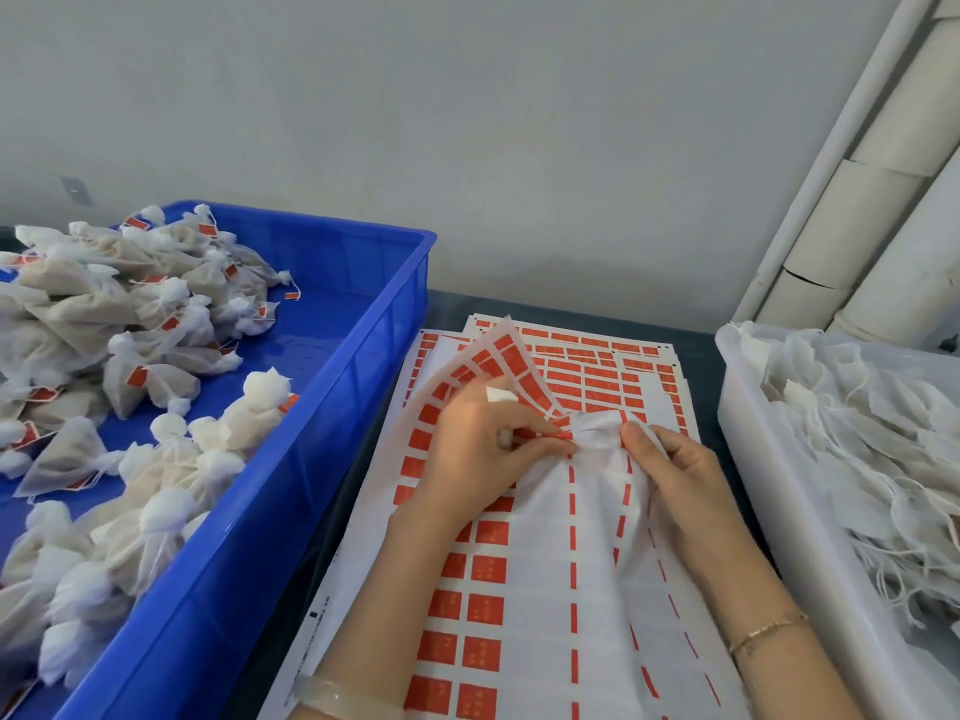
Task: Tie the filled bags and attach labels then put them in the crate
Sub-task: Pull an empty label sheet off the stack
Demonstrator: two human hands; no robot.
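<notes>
A white mesh bag (597,433) is pinched between both hands above the label sheets (483,605), its gathered top bunched at the fingertips. My left hand (483,439) grips the bag's left side and also holds up a curled sheet of red labels (498,356). My right hand (670,459) grips the bag's right side. The blue crate (332,407) at the left holds several tied, labelled bags (130,356).
A white bin (753,485) at the right holds a heap of white mesh bags with strings (857,433). More label sheets lie stacked on the dark table. White pipes and cardboard tubes (857,200) lean in the right corner against the grey wall.
</notes>
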